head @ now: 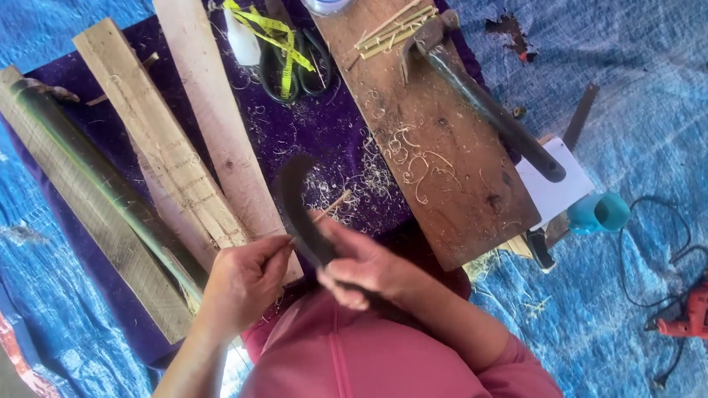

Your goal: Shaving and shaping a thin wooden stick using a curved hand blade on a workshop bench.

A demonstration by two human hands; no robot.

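Note:
My right hand [368,265] grips the handle of a dark curved knife [296,196], whose blade arcs up and away from me. My left hand [246,278] pinches a thin bamboo sliver [334,205] that runs across the blade toward the upper right. Both hands are close together above my pink-clad lap, over a purple cloth [329,127] strewn with curled shavings.
Wooden planks [162,145] and a green bamboo pole [107,185] lie at left. A brown board [432,137] carries a hammer [479,101] and a bundle of sticks [393,31]. Scissors and yellow tape [288,55] lie behind. A red drill [693,313] sits on the blue tarp [658,82].

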